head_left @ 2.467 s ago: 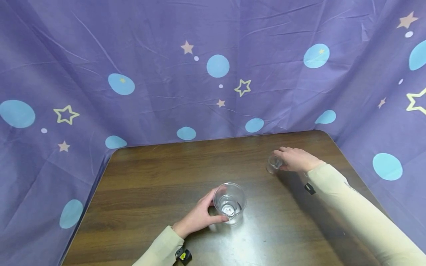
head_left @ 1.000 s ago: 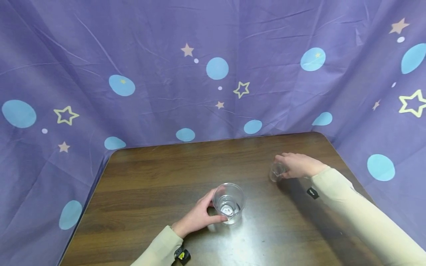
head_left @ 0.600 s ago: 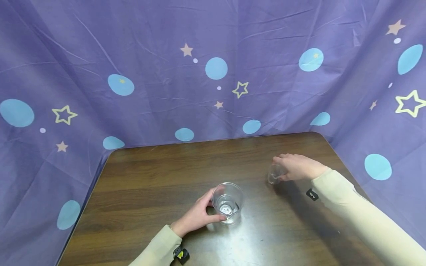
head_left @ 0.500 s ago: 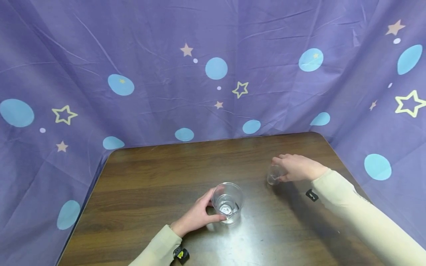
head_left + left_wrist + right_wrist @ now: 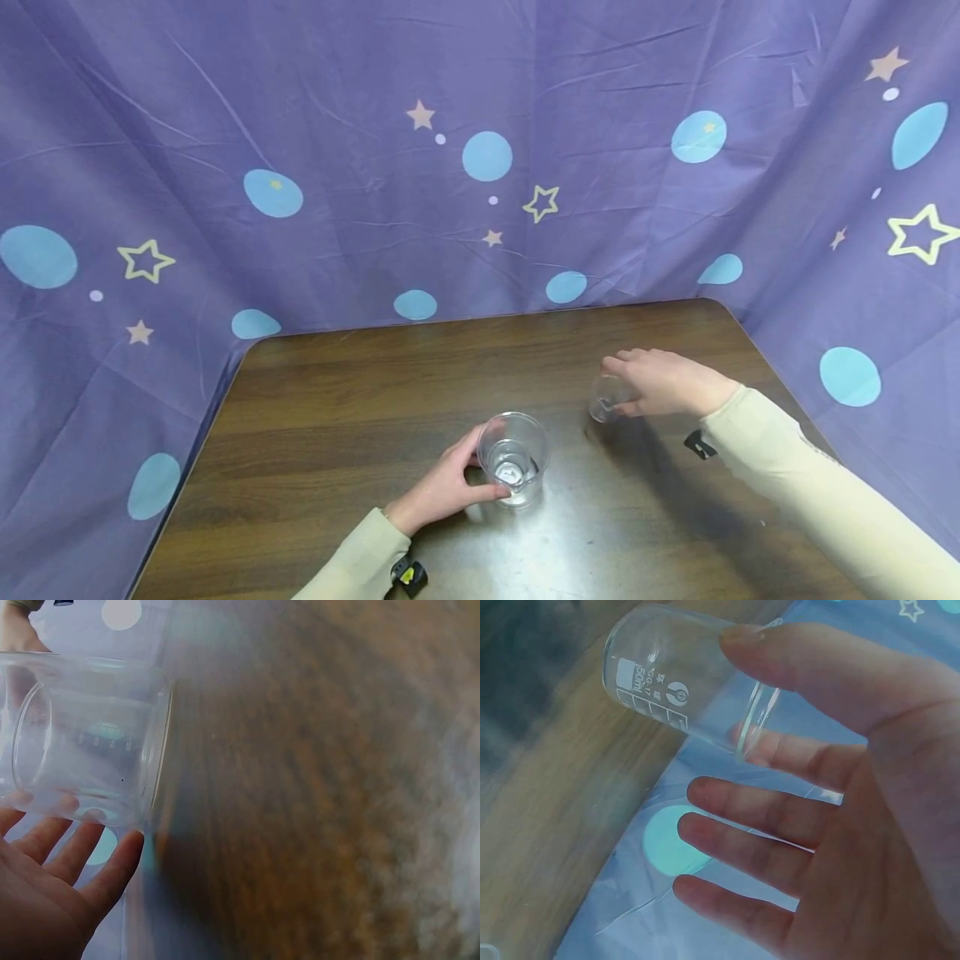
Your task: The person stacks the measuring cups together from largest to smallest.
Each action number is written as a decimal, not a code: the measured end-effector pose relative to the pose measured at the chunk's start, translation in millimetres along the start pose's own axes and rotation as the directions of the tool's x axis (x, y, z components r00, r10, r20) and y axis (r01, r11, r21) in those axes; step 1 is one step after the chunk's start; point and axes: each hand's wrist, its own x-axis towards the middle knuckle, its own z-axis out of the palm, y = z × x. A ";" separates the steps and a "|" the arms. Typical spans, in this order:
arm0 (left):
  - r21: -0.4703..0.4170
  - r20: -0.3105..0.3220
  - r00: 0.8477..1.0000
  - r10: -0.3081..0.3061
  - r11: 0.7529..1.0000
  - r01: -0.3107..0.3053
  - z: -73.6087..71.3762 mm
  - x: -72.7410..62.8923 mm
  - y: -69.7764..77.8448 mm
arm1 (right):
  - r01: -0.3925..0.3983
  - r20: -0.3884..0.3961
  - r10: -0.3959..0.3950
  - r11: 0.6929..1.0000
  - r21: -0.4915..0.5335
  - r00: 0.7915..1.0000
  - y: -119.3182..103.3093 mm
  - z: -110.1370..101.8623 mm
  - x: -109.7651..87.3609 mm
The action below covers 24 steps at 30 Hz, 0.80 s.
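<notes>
While the left hand [image 5: 442, 487] holds the large beaker [image 5: 540, 440] upright on the near-middle part of the tabletop [image 5: 375, 400], its thumb lies along the near side of the wall and its fingers reach round the left and far side. Inside that wall stands what looks like a second, inner beaker [image 5: 512, 468], its rim below the outer one. Farther off and to the right is the small beaker [image 5: 606, 398], marked 50ml; the right hand [image 5: 663, 382] pinches it at the rim between thumb and forefinger, the other three fingers stretched out clear of the glass. Whether its base touches the wood cannot be told.

If the work is nesting, it seems partly done: one beaker appears to sit within the large one, while the small one is outside, well apart from the pair, and is the piece left to place.

Counted, there are two hands, one tabletop and three beakers: one large, one inner, one small. Clear glass makes the inner count less than certain.
</notes>
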 end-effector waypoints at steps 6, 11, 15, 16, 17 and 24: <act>-0.005 0.005 1.000 -0.004 1.000 0.004 -0.1 0.3 0.8 | 0.019 -0.003 -0.018 1.000 0.011 1.000 -12.3 -9.8 -0.2; -0.005 0.004 1.000 0.003 1.000 -0.003 0.3 0.6 0.6 | 0.032 -0.014 -0.032 0.999 -0.005 0.999 -21.6 -17.4 -0.5; -0.006 -0.002 1.000 0.010 1.000 -0.010 0.2 0.4 1.0 | 0.058 -0.027 -0.058 0.998 -0.021 0.998 -28.9 -22.6 0.7; -0.007 -0.003 1.000 0.012 1.000 -0.012 0.1 0.4 1.0 | 0.065 -0.031 -0.065 0.998 -0.025 0.997 -30.5 -23.6 1.2; -0.007 -0.004 1.000 0.014 1.000 -0.014 0.0 0.5 1.0 | 0.072 -0.036 -0.073 0.997 -0.029 0.997 -32.2 -24.9 1.5; -0.013 -0.002 1.000 0.009 1.000 -0.009 0.5 0.0 0.8 | 0.116 -0.061 -0.120 0.992 -0.057 0.991 -43.5 -33.1 5.2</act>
